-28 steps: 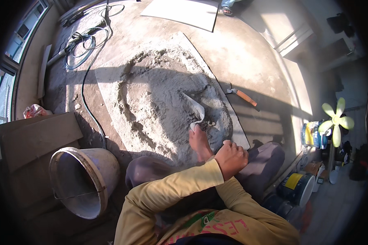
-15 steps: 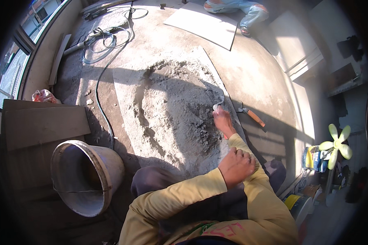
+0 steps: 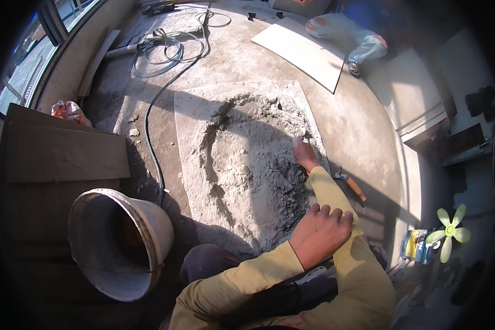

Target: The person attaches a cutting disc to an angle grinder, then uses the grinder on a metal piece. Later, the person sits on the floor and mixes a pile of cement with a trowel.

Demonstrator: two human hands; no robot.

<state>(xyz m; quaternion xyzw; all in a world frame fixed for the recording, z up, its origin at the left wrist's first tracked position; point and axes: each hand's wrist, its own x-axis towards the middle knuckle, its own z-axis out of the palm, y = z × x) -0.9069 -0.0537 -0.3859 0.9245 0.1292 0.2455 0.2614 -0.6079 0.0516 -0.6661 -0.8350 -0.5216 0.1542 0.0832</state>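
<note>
My right hand (image 3: 304, 153) reaches over the far right part of a grey, crumbly mortar mix (image 3: 242, 170) and is closed round a trowel. Only a bit of the trowel's metal neck (image 3: 305, 135) shows past the fingers; its blade cannot be made out. The mix lies spread in a rough ring with a hollowed edge, on a pale flat sheet (image 3: 186, 118). My left hand (image 3: 320, 231) lies across my right forearm, its fingers curled over the yellow sleeve. Just right of the sheet, a hand tool with an orange handle (image 3: 356, 188) rests on the floor.
A large whitish bucket (image 3: 162, 225) lies tipped at lower left, beside brown boards (image 3: 66, 154). A dark cable (image 3: 151, 132) runs along the left to a coil (image 3: 158, 58). Far right are a white panel (image 3: 302, 49) and a person's leg (image 3: 363, 44). A green fan (image 3: 450, 231) stands right.
My view has shifted, so the scene sits lower and further right. My right hand and the trowel have moved slightly toward the far edge of the mix. My left hand stays on the right forearm.
</note>
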